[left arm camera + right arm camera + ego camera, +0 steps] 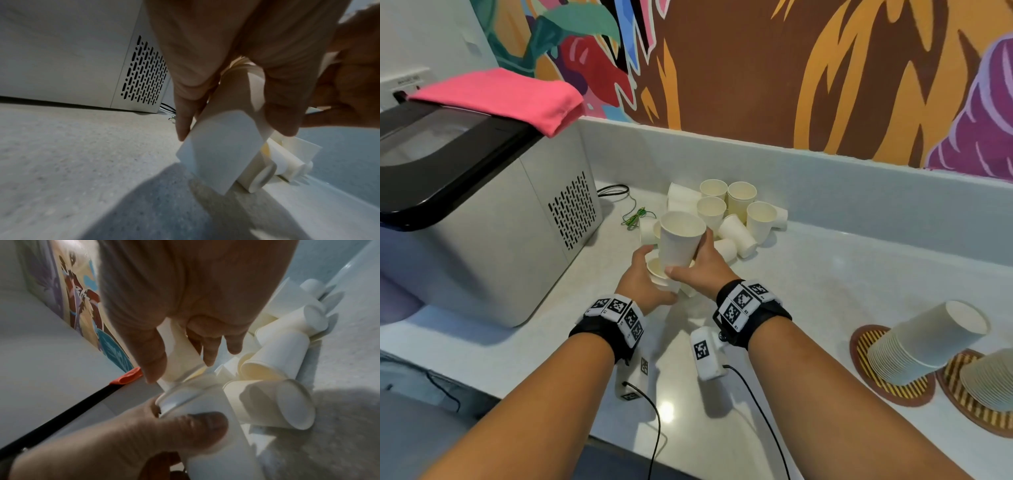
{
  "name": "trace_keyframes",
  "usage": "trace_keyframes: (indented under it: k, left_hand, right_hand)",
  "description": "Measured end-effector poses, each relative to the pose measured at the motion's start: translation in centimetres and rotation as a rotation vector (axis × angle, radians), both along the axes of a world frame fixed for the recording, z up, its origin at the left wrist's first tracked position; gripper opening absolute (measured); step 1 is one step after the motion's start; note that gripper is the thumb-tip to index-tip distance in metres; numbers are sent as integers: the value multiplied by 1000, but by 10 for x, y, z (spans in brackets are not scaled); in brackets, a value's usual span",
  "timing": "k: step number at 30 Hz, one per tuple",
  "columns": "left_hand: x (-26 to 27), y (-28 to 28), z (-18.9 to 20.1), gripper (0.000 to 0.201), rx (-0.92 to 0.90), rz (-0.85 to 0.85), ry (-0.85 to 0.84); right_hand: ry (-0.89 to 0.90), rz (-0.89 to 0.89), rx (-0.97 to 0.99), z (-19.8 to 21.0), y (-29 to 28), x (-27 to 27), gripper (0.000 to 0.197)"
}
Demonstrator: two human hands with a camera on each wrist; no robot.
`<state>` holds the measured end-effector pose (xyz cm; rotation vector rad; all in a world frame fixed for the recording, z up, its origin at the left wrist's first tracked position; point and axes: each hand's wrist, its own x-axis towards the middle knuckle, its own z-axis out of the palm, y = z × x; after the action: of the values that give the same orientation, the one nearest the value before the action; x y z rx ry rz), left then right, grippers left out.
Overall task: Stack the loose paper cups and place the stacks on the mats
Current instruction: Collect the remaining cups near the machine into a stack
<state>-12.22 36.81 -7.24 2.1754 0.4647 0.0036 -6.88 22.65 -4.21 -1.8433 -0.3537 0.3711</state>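
Currently right hand grips an upright paper cup; left hand holds a lower cup, above the tabletop near its back edge. Advice: align rims, seat gently, avoid crushing.

**A bright mural above a pale counter**

The back wall carries a painted mural in brown, orange, purple, teal and red. Under it runs a low pale backsplash, and in front lies a light speckled countertop with a small glare of lamp light near its front edge. At the left stands a silver machine with a black lid and side vents; a folded pink cloth lies on top. A thin cable lies beside it
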Motion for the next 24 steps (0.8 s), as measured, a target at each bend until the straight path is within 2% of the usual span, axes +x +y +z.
trace_keyframes:
  k: [2, 4, 8, 12, 15, 24]
  left_hand:
    - [1, 3, 3, 103, -14, 25, -27]
    - [1, 10, 3, 104, -24, 49, -42]
    - [0, 19, 2, 102, -18, 58, -57]
    - [4, 25, -1, 98, 0, 42, -61]
    - [10, 32, -6, 95, 33, 44, -56]
    - [17, 38, -14, 94, 80, -47, -20]
  right_hand:
    - [72, 104, -39, -3, 4, 0, 115]
    - [127, 169, -55, -3, 5, 1, 117]
    - [96, 156, -53, -2, 5, 6, 93]
    - [6, 158, -93, -14, 19, 10, 88]
    - [-86, 147, -157, -20, 24, 15, 76]
    - [-292, 128, -270, -21, 31, 27, 22]
